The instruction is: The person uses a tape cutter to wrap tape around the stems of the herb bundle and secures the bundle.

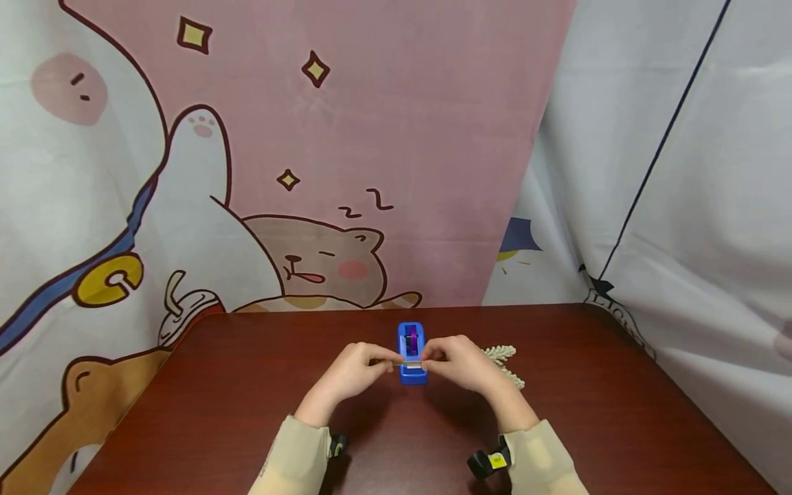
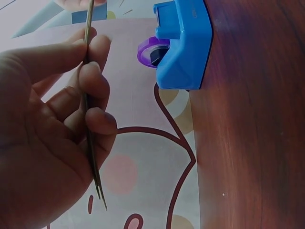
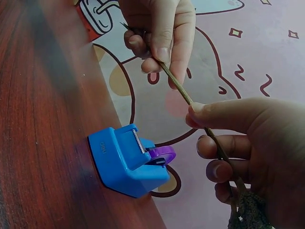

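Observation:
Both hands hold thin greenish-brown stems, stretched crosswise between them above a blue tape dispenser. My left hand pinches the stems between thumb and fingers; in the left wrist view their split tips stick out below the palm. On the other side my right hand pinches them, with its lower fingers curled round. Past the right hand show pale, bumpy, ear-like heads, which look dark in the right wrist view. A purple tape roll sits in the dispenser.
The dispenser stands on a dark red-brown wooden table. Behind the table hangs a pink and white cartoon cloth, with white cloth to the right. Wrist cameras are strapped below the sleeves.

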### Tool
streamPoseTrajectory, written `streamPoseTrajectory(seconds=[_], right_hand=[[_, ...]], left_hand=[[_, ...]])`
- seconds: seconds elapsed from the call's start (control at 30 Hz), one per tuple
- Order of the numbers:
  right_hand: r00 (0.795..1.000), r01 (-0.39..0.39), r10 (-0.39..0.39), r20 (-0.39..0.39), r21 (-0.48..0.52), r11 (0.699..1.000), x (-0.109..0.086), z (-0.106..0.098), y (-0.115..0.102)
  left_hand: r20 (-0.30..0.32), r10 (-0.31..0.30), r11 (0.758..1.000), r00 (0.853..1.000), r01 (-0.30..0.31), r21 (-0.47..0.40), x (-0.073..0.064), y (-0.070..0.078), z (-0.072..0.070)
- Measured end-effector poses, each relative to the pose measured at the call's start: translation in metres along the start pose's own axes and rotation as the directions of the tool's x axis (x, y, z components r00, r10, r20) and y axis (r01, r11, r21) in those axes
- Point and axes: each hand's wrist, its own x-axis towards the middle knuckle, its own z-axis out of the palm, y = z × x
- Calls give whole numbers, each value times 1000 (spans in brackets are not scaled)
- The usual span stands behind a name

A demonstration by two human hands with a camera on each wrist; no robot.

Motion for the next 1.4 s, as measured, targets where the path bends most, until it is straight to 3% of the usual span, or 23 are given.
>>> streamPoseTrajectory(seconds=[0.53,0.73,0.97,1.2,1.4], right_hand=[[1000,8,-8,-18,9,1000,-7,1,2],[998,60,-61,-2,-88,994,-10,3,6],[999,48,-44,26,-171,984,-22,4,6],[995,81,-64,80,-239,968,-29,10,7],[992,96,-69,109,-270,958,-35,20,10]], left_hand=[[19,11,999,1000,-12,48,-1,4,-3],[33,27,992,999,-31,123,-7,-1,-8],[119,58,983,991,-78,164,-15,1,-10],[211,81,967,974,-128,220,-20,-4,0],[252,94,942,963,-168,291,-24,-12,11]])
